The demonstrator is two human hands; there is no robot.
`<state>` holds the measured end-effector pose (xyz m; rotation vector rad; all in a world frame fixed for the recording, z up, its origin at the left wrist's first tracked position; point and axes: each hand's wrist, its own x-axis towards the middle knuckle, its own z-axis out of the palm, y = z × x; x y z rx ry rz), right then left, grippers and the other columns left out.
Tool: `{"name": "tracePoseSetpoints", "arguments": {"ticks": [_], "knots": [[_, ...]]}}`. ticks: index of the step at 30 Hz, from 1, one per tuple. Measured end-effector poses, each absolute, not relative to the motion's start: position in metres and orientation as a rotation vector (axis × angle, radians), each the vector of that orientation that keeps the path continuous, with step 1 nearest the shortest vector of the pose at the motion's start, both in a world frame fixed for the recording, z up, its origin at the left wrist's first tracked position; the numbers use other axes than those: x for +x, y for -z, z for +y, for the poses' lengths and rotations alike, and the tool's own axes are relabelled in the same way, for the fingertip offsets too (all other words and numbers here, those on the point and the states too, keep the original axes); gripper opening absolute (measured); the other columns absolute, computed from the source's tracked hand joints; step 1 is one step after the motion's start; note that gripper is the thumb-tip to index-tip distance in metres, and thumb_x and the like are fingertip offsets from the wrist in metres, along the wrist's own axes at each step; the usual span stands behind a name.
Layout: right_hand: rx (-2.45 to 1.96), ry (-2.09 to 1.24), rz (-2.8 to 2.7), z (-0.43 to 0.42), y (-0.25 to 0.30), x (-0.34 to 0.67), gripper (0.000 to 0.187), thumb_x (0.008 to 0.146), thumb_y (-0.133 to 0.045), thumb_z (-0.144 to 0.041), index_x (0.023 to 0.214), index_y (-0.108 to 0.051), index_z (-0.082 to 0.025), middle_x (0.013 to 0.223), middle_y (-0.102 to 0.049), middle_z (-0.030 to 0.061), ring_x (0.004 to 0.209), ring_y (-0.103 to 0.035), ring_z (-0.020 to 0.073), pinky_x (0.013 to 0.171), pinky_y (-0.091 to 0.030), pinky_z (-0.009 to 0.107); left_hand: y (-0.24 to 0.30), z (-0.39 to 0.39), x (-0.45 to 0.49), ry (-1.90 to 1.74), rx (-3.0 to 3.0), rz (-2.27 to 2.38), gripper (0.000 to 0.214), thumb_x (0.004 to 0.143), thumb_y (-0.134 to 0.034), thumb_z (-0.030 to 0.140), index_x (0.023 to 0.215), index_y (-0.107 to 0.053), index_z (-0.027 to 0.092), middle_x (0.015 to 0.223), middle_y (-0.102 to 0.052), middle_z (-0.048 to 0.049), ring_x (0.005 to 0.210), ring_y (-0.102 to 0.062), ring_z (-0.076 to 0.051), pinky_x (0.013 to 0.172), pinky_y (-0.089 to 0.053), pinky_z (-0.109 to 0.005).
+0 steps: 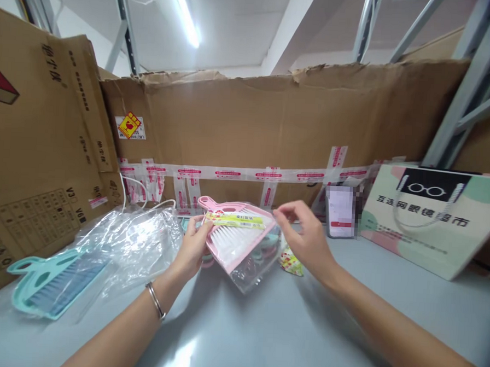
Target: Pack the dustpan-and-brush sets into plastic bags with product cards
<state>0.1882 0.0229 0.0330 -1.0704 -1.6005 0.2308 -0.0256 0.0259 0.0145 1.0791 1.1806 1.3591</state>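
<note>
Grey and smooth, the tabletop (261,338) shines dully under the ceiling light, walled in by creased brown cardboard (272,124) strung with strips of red-and-white printed tape.

My left hand (192,246) grips the left edge of a pink dustpan set (242,243), thumb on top, fingers curled beneath. It is hard, glossy plastic, held tilted just above the table in front of me. A white-bristled brush nests inside, and a yellow paper label (235,220) bands across it. Its looped handle points left and away from me; the wide flat lip slants down toward me and to the right. Clear film (252,274) hangs crinkled beneath that lip.

My right hand (303,238) is at the pan's right corner, thumb and forefinger drawn close; I cannot tell whether they are pinching anything.

Crumpled clear plastic bags (135,243) lie to the left, beside a teal dustpan set (54,283) lying flat. A stiff paper carrier bag (431,226) leans at the right.
</note>
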Motion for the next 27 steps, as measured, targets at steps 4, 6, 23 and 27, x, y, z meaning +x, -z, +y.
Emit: {"name": "tracePoseSetpoints", "arguments": {"ticks": [4,6,23,27], "knots": [[-1.112,-0.894,-1.459,0.012,-0.012,0.182,0.022,0.073,-0.061,-0.038,0.085,-0.053,-0.021,0.083,-0.062,0.0020,0.073,-0.061,0.0165,0.064,-0.049,0.029,-0.012,0.026,-0.021,-1.401,1.004,1.221,0.035,0.072,-0.055,0.049,0.093,-0.036,0.028,0.054,-0.046,0.0098,0.034,-0.043,-0.008,0.033,-0.029,-0.015],[-1.111,-1.093,-1.214,0.012,-0.006,0.177,0.029,0.067,-0.068,-0.034,0.084,-0.048,-0.021,0.080,-0.063,0.0002,0.067,-0.062,0.0145,0.060,-0.050,0.026,-0.011,0.023,-0.015,-1.415,0.992,1.220,0.033,0.072,-0.055,0.048,0.087,-0.035,0.027,0.055,-0.046,0.0103,0.036,-0.043,-0.007,0.034,-0.028,-0.014],[-0.991,-1.548,-0.903,0.019,-0.025,0.192,0.013,0.071,-0.053,-0.004,0.069,-0.056,-0.016,0.063,-0.064,0.0012,0.051,-0.058,0.0088,0.048,-0.050,0.017,-0.022,0.067,-0.055,-1.829,1.212,1.131,0.034,0.062,-0.068,0.044,0.062,-0.047,0.017,0.067,-0.052,0.0043,0.065,-0.051,-0.008,0.065,-0.045,-0.020],[-1.022,-1.469,-0.937,0.028,-0.021,0.209,0.012,0.068,-0.054,-0.006,0.069,-0.060,-0.017,0.067,-0.064,0.0016,0.055,-0.057,0.0090,0.049,-0.048,0.016,-0.028,0.077,-0.092,-1.851,1.266,1.502,0.033,0.066,-0.059,0.048,0.063,-0.044,0.018,0.068,-0.057,0.0014,0.065,-0.056,-0.012,0.062,-0.047,-0.026]]}}
